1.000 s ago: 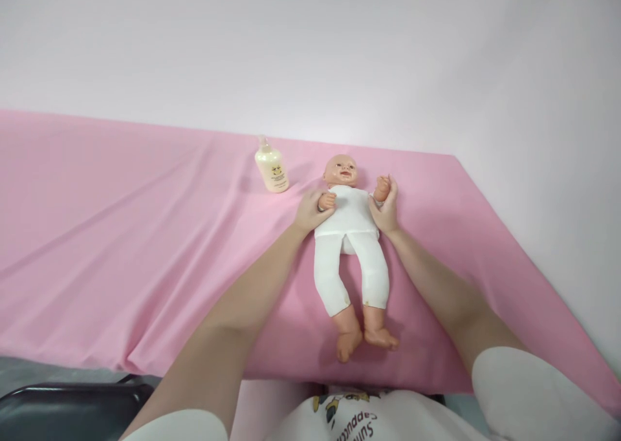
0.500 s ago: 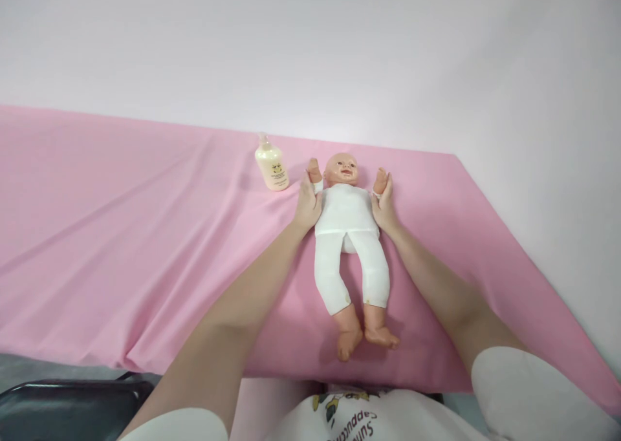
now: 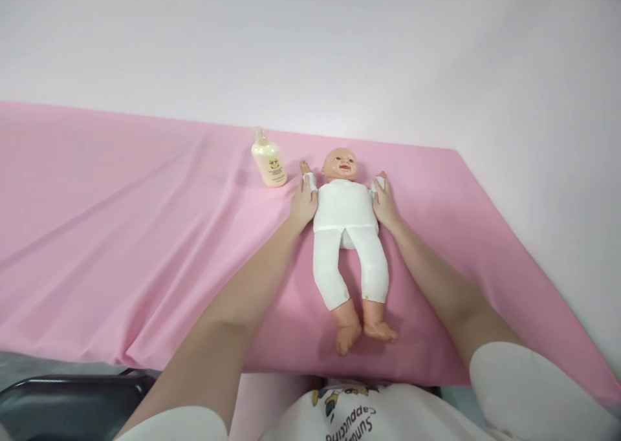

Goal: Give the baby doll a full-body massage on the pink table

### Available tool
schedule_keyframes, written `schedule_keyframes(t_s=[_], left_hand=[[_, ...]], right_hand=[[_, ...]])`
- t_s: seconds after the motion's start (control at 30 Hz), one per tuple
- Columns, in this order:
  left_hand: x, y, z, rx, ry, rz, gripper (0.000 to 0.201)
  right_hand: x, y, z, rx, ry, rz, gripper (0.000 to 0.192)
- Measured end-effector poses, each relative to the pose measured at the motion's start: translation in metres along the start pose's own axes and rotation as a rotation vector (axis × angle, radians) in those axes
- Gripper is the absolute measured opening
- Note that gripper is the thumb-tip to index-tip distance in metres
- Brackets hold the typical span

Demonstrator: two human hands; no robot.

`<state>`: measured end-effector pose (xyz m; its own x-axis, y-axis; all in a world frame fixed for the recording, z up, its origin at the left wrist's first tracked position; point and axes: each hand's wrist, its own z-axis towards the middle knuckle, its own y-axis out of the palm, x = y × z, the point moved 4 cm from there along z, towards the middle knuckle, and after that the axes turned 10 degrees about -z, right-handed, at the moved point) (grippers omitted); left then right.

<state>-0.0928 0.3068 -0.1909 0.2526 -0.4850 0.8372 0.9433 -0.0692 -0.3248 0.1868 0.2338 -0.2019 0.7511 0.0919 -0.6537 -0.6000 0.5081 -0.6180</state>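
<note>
A baby doll [image 3: 347,224] in white shirt and white trousers lies on its back on the pink cloth [image 3: 121,234], head toward the wall, bare feet toward me. My left hand [image 3: 303,203] holds the doll's arm on the left side, which points up beside the head. My right hand [image 3: 385,203] grips the doll's other arm on the right side, and that arm is mostly hidden behind my fingers. A cream lotion bottle [image 3: 268,160] stands just left of the doll's head, close to my left hand.
The pink cloth covers a long table against a white wall [image 3: 310,46]. The table's right end [image 3: 509,234] slants down to my right. A dark chair seat [image 3: 68,405] shows at the lower left, below the table's front edge.
The doll's arms, first bent in toward its chest and shoulders, have been swung outward and upward beside its head. My hands followed them out along the doll's sides.
</note>
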Motion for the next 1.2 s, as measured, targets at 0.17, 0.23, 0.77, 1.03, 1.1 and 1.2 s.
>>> schedule_keyframes(t_s=[0.17,0.23,0.77,1.03,1.1,1.2], left_hand=[[-0.005,-0.003,0.000,0.000,-0.062,0.055,0.074],[-0.004,-0.003,0.000,0.006,-0.041,0.035,0.074],[0.043,-0.006,-0.011,0.211,0.200,-0.398,0.058],[0.079,0.002,-0.023,-0.100,0.413,-0.121,0.018],[0.079,0.001,-0.023,-0.090,0.402,-0.136,0.016],[0.073,0.004,-0.022,-0.097,0.361,-0.128,0.020]], right_hand=[[-0.004,-0.004,-0.001,0.007,-0.001,0.008,0.052],[-0.005,-0.006,-0.001,0.003,-0.008,0.020,0.052],[-0.029,-0.038,-0.004,0.344,-0.002,0.541,0.084],[-0.062,-0.029,-0.025,0.149,-0.286,0.302,0.029],[-0.063,-0.029,-0.026,0.142,-0.309,0.262,0.027],[-0.061,-0.029,-0.025,0.137,-0.309,0.233,0.029]])
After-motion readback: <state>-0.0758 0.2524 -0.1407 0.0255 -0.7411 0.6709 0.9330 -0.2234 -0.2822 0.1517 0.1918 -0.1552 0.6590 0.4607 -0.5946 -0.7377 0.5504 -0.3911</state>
